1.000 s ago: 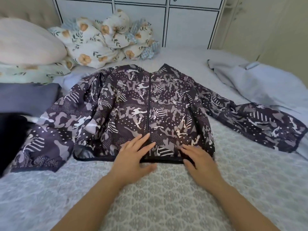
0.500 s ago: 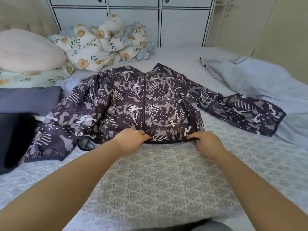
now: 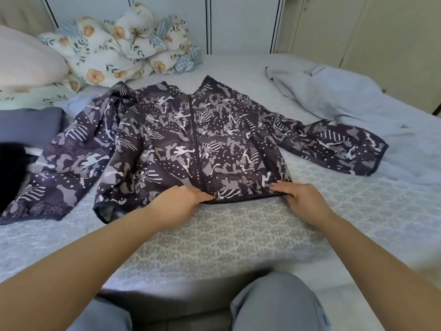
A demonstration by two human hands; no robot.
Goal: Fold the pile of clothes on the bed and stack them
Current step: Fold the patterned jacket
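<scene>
A dark purple patterned zip jacket [image 3: 191,144] lies spread face up on the bed [image 3: 226,240], both sleeves out to the sides. My left hand [image 3: 177,201] pinches the bottom hem just left of the zip. My right hand [image 3: 300,199] grips the hem near the jacket's right corner. The hem's left corner curls up, showing the lining. A pale blue garment [image 3: 346,96] lies crumpled at the right. A folded grey-blue piece [image 3: 28,125] and a black one [image 3: 10,168] sit at the left edge.
A pink pillow [image 3: 23,58] and a bundled floral duvet [image 3: 114,48] fill the back left by the headboard. White cupboard doors [image 3: 238,22] stand behind the bed. My knees in light blue trousers [image 3: 276,304] meet the bed's front edge.
My hands went from lying flat on the jacket's lower front to taking hold of its hem. The view pulled back, and my knees now show at the bottom.
</scene>
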